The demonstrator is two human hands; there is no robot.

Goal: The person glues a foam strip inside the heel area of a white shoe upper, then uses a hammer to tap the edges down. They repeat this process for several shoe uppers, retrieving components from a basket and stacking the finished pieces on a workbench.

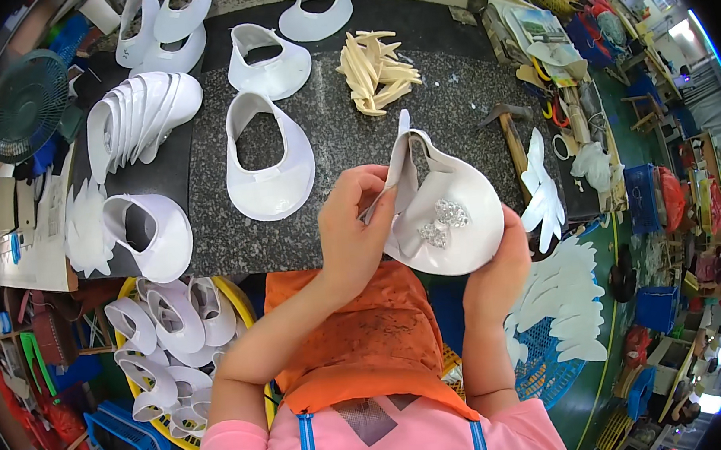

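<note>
Above the near edge of the dark speckled worktop (pixel 334 128), I hold a white shoe upper (pixel 469 184) that carries a silvery, glittering bow-shaped ornament (pixel 445 221). The fingers of my left hand (pixel 354 226) pinch its open back edge. Around the rounded front edge, my right hand (pixel 500 259) grips from the right. Left of my hands, another white upper (pixel 275 194) lies on the worktop, with a further upper (pixel 285 72) behind it. A loose pile of cream-coloured curved strips (pixel 376 72) lies beyond the upper in my hands.
A hammer (pixel 511 141) and thin white pieces (pixel 542 194) lie at the right. Nested white uppers (pixel 142 116) stand at the left, near a dark fan (pixel 26 105). Below the worktop are a yellow basket (pixel 264 390) of uppers and a blue basket (pixel 544 376) bearing white pieces.
</note>
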